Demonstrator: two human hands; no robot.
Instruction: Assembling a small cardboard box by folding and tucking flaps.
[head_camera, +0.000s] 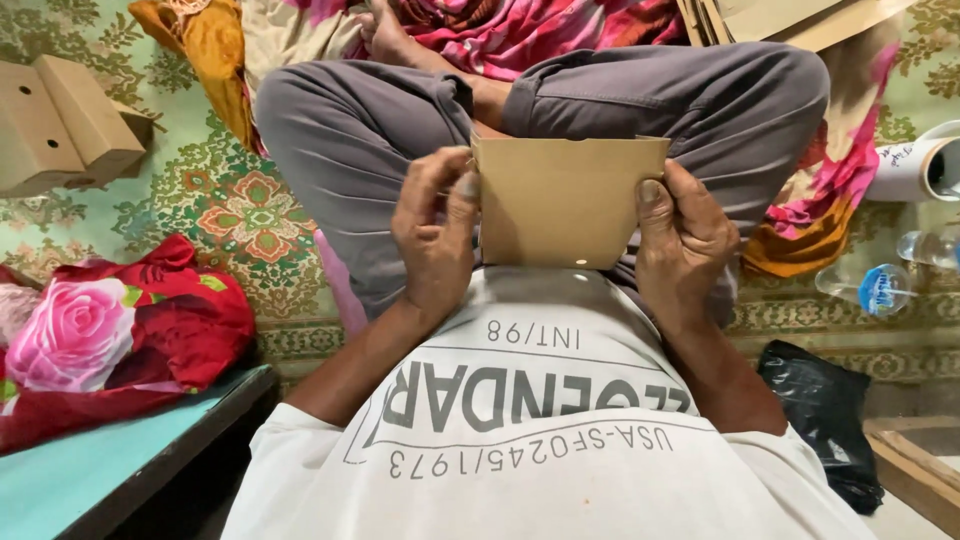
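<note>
A flat brown cardboard piece (565, 200) is held up in front of the person's tummy, above the crossed legs in grey trousers (700, 100). It stands upright, with its plain side facing the camera (there is a small notch in its top edge and a tiny round hole near the bottom). The left hand (435, 235) holds the left edge, with its fingers (440, 175) curled and closed on the cardboard. The right hand (685, 240) holds the right edge, thumb pressed on the front and the fingers wrapped shut around the side. The bottom of the cardboard sits just above the white shirt (540, 430).

The person sits on a green patterned floor mat (215, 190). To the left lies a folded cardboard box (60, 125), well apart from the hands. Nearer, on the left, is a red cloth with big pink roses (110, 330), next to a blue-green worktop (90, 475). Pink and orange cloth (520, 30) lies behind the knees. On the right are a white roll (915, 165), clear plastic bottles (875, 285) and a black plastic bag (825, 415).
</note>
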